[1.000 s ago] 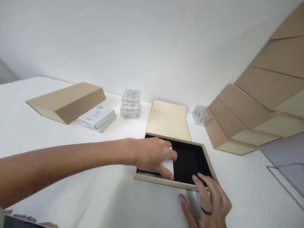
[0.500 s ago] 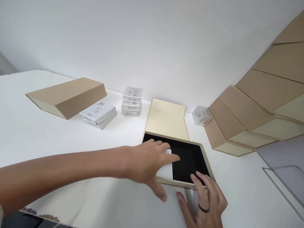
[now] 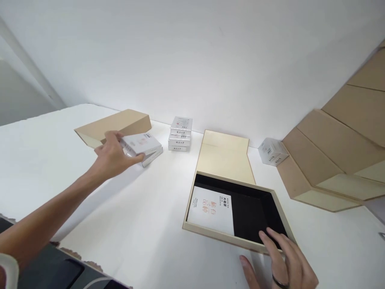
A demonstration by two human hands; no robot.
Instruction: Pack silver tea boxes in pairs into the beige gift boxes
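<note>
An open beige gift box with a black lining lies on the white table, its lid folded flat behind it. One flat white box with printed text lies in its left half. My left hand has its fingers closed round the top white box of a pair of flat white boxes at the far left. My right hand, with a ring on one finger, rests with spread fingers on the gift box's near right corner.
A closed beige box lies behind the pair. A stack of three small white boxes stands by the wall, and one more white box lies right of the lid. Stacked beige boxes fill the right side.
My left hand left the white box lying in the gift box, swung out to the far left and closed on the top white box there. My right hand stayed on the corner.
</note>
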